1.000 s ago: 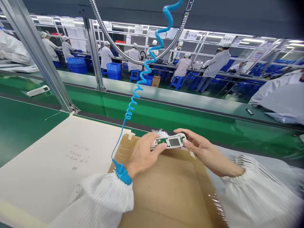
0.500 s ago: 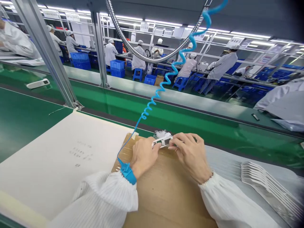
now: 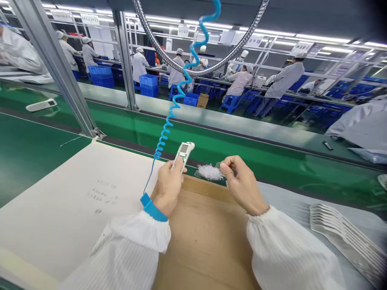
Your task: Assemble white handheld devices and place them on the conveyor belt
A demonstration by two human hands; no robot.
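My left hand (image 3: pixel 167 187) grips a slim white handheld device (image 3: pixel 184 152) with a small screen, standing it upright between thumb and fingers. My right hand (image 3: pixel 244 186) pinches the edge of a clear plastic bag (image 3: pixel 210 172) holding crinkled transparent packing. The bag rests at the far edge of a brown cardboard sheet (image 3: pixel 205 237), just beyond both hands. A blue wrist strap (image 3: pixel 152 207) circles my left wrist, and its coiled blue cord (image 3: pixel 169 125) rises past the device. Both sleeves are white and pleated.
A white paper sheet (image 3: pixel 69 193) with faint print lies left of the cardboard on a green conveyor belt (image 3: pixel 193 139). Stacked white trays (image 3: pixel 341 237) sit at right. A similar device (image 3: pixel 41 104) lies beyond a metal post (image 3: pixel 125 60). Co-workers in white sit across the line among blue crates.
The two hands have moved apart. The device, earlier held low over the plastic by both hands, is now raised upright in my left hand, and my right hand has moved onto the bag.
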